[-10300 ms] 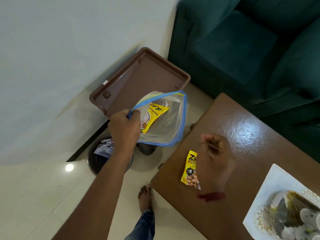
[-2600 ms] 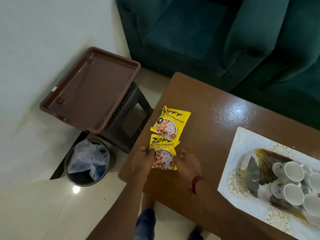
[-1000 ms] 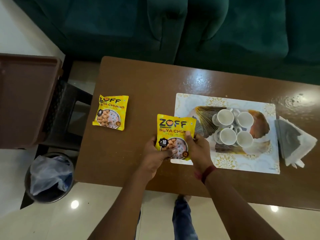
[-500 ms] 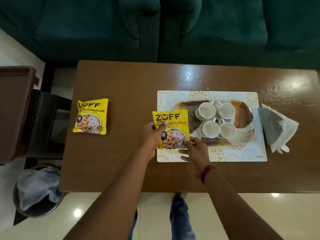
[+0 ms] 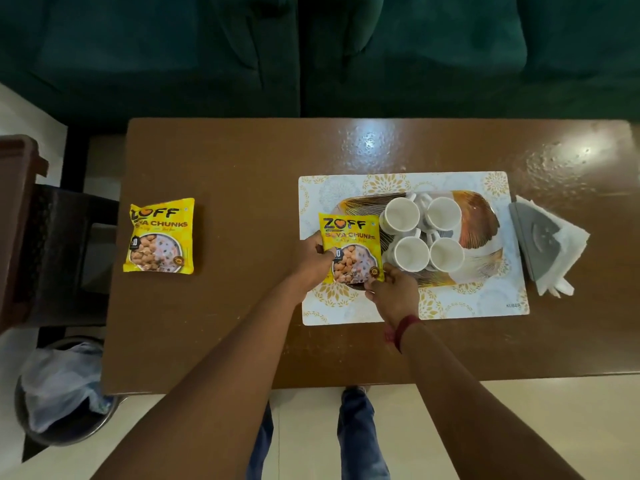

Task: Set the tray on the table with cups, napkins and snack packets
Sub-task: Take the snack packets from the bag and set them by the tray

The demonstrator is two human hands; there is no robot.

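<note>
Tray (image 5: 479,216) holds four cups (image 5: 423,233); both hands (image 5: 349,275) pinch snack packet (image 5: 351,249) edges.

Bare table (image 5: 242,188) lies open between packets; cups (image 5: 424,233) (four, clustered) crowd the tray's (image 5: 479,216) middle.

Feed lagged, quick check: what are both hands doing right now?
Left hand: closed on the snack packet, left edge.
Right hand: closed on the same packet, bottom right corner.

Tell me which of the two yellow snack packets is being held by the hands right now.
The packet at the tray's left end, beside the cups: left hand and right hand grip its edges. The other packet lies untouched near the table's left edge.
</note>
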